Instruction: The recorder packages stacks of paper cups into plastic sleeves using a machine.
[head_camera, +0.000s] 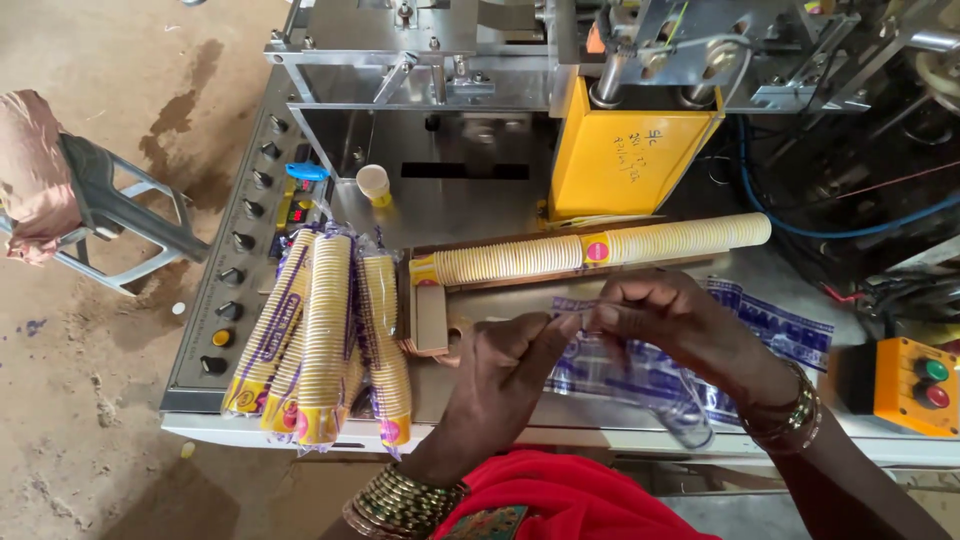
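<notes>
A clear plastic bag (640, 375) with blue print lies crumpled on the metal table, its near edge lifted and pinched open between fingertips.

Glossy clear plastic sleeve (640, 375), matt ribbed paper cups (600, 250), brushed metal table (480, 210).

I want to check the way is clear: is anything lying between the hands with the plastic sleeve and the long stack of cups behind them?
Nothing visible: both hands, left hand and right hand, hold the clear sleeve directly before the cup stack.
</notes>
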